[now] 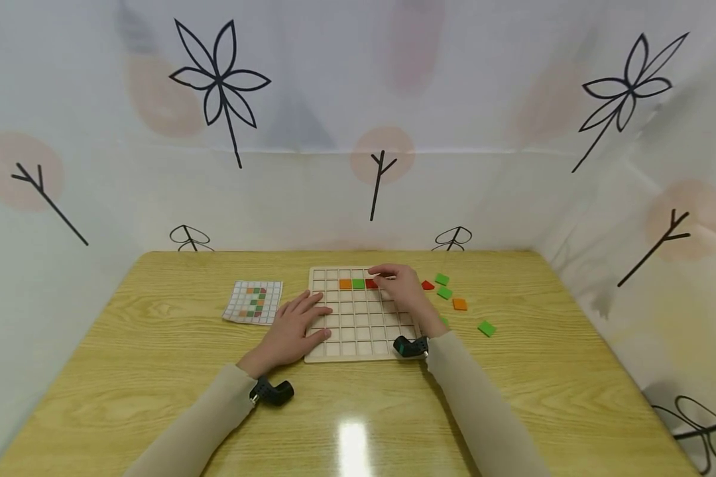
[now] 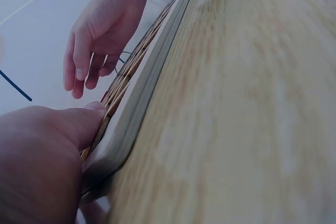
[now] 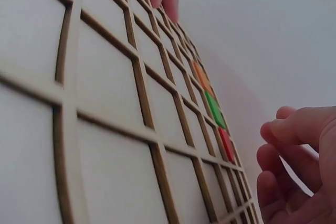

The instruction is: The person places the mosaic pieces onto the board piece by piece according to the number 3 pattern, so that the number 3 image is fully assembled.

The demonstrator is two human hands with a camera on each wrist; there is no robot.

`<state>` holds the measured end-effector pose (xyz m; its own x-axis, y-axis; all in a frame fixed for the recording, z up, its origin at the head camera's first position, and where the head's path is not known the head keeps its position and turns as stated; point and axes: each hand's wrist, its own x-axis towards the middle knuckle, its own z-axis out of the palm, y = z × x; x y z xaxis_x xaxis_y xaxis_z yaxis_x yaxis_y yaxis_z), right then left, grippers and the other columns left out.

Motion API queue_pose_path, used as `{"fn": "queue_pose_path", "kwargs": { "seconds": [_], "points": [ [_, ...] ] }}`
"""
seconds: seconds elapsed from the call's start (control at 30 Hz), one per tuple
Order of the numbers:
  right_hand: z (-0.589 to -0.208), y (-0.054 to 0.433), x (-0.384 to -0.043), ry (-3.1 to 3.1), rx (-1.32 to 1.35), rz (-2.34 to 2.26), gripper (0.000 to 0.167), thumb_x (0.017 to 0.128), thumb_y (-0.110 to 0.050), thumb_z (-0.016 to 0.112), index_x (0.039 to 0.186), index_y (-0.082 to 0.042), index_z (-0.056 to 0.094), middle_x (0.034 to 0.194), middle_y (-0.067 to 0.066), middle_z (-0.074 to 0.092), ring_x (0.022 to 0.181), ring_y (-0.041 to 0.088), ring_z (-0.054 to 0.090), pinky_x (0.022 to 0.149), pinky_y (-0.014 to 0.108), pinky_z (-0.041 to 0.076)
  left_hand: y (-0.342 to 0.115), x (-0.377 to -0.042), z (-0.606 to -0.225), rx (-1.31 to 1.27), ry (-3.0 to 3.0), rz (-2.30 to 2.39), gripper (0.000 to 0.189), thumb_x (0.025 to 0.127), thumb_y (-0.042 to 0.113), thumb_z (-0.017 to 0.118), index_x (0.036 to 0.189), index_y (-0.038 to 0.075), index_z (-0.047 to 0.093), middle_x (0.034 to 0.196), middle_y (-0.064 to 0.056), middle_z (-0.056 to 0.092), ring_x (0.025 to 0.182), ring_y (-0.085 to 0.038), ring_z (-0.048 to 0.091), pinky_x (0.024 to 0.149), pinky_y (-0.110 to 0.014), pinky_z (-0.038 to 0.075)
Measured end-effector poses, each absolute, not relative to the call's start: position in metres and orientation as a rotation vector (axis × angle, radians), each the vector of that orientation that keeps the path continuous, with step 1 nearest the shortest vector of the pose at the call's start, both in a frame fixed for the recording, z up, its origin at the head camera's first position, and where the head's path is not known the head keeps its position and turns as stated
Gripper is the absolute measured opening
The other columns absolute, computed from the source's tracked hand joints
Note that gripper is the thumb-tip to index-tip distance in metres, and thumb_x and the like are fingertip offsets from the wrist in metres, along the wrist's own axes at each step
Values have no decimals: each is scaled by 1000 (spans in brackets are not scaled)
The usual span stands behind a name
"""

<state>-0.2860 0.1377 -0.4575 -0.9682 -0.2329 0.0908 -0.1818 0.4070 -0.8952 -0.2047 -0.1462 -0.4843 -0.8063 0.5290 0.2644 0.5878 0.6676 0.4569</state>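
A wooden grid board (image 1: pixel 347 336) lies on the table with an orange tile (image 1: pixel 345 284), a green tile (image 1: pixel 358 284) and a red tile (image 1: pixel 370 283) side by side in one row near its far edge. My left hand (image 1: pixel 292 328) rests on the board's left edge, fingers spread; its thumb (image 2: pixel 86 121) touches the rim. Just over the red tile hovers my right hand (image 1: pixel 402 289). In the right wrist view its loosely bent fingers (image 3: pixel 273 153) stand apart from the tiles, and nothing shows between them.
Left of the board lies a printed pattern card (image 1: pixel 253 302) with coloured squares. Loose tiles are scattered to the right: several green ones (image 1: pixel 486 328), an orange one (image 1: pixel 460 305) and a red piece (image 1: pixel 427 285). A patterned cloth (image 1: pixel 298 199) hangs behind the table.
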Motion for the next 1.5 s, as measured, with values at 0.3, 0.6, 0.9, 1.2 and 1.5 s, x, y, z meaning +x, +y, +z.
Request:
{"fn": "queue_pose_path", "kwargs": {
  "seconds": [0.3,0.6,0.9,1.2,1.5],
  "points": [
    [-448,163,-277,2683,-410,-1525,23,100,-11,62,118,-4,72,121,11,67,105,29,61,86,44,51,-147,-204,-483,-929,-2775,-827,44,100,38,60,137,14,59,158,-14,35,148,-37,21,108,-67,19],
    [-447,193,-268,2786,-477,-1383,21,98,-9,64,116,-3,73,119,14,68,100,29,62,83,44,52,-146,-203,-482,-928,-2783,-818,44,101,39,59,137,14,60,158,-14,35,148,-37,20,109,-67,19],
    [-451,222,-254,2831,-524,-1277,20,98,-9,64,115,-5,73,115,12,68,94,25,62,79,40,53,-147,-203,-482,-922,-2778,-815,44,100,38,60,136,13,60,157,-14,35,148,-37,20,109,-66,19],
    [-453,245,-238,2886,-616,-1128,19,94,-5,68,112,-4,74,106,10,70,85,20,63,73,33,54,-147,-204,-484,-920,-2798,-804,45,101,42,57,138,17,59,158,-11,34,149,-35,20,110,-64,19],
    [-451,261,-221,2834,-685,-1083,21,92,0,69,112,-4,73,101,4,70,87,18,65,71,30,55,-147,-204,-483,-925,-2788,-808,45,100,41,59,138,16,60,158,-13,35,148,-36,21,110,-65,19]
  ]
}}
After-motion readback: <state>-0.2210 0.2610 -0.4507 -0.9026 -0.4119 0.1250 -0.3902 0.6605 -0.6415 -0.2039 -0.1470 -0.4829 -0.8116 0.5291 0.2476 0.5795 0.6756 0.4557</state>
